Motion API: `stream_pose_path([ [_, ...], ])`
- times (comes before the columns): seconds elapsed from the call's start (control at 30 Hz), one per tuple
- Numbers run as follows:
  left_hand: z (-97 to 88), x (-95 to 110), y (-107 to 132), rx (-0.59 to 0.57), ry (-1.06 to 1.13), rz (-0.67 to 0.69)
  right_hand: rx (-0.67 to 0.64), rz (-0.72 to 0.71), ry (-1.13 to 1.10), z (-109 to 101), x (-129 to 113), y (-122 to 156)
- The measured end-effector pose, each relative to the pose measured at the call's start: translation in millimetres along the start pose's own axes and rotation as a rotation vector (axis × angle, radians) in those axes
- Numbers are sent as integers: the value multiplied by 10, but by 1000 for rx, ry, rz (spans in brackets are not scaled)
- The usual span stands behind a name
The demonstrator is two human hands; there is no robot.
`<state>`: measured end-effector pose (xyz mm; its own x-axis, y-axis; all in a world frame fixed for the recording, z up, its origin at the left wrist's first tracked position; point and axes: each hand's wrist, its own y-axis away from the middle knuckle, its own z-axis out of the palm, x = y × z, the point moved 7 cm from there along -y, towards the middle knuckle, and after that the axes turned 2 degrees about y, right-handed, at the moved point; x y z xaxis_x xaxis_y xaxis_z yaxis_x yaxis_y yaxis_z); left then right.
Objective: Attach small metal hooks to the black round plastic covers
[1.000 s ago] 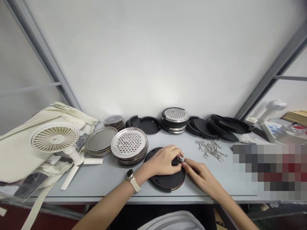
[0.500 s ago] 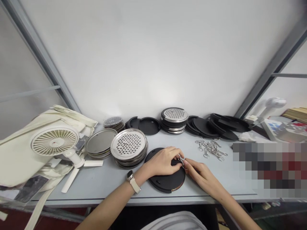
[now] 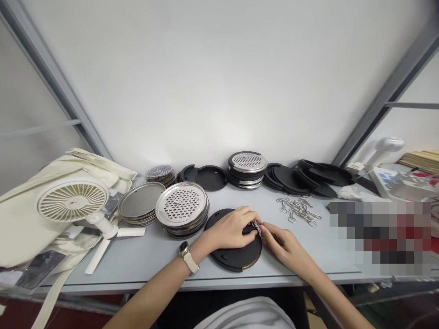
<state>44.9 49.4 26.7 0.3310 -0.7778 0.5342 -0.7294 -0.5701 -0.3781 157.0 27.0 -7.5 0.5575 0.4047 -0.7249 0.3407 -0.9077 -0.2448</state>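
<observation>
A black round disc lies flat on the grey table near its front edge. My left hand rests on top of the disc, fingers curled and pressing on it, with a watch on the wrist. My right hand meets it at the disc's right rim, fingertips pinched on a small metal wire clip. The clip sits right at the disc's edge between both hands' fingertips.
A pile of loose wire clips lies right of the hands. Stacks of perforated steel discs, plain steel plates and black discs line the back. A white fan on a cloth bag stands at left.
The hands stay on the disc and clip with only slight finger shifts. The view has drifted a little, so everything sits slightly left and higher.
</observation>
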Motion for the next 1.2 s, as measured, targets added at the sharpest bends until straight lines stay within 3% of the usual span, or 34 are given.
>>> stream_pose_path([
  [0.57, 4, -52, -11, 21, 77, -4, -61, 36, -14, 44, 25, 6],
  [0.87, -2, -41, -13, 7, 113, -19, 13, 33, 11, 0, 89, 19],
  [1.2, -2, -38, -15, 10, 120, -11, -68, 27, 28, 67, 34, 16],
])
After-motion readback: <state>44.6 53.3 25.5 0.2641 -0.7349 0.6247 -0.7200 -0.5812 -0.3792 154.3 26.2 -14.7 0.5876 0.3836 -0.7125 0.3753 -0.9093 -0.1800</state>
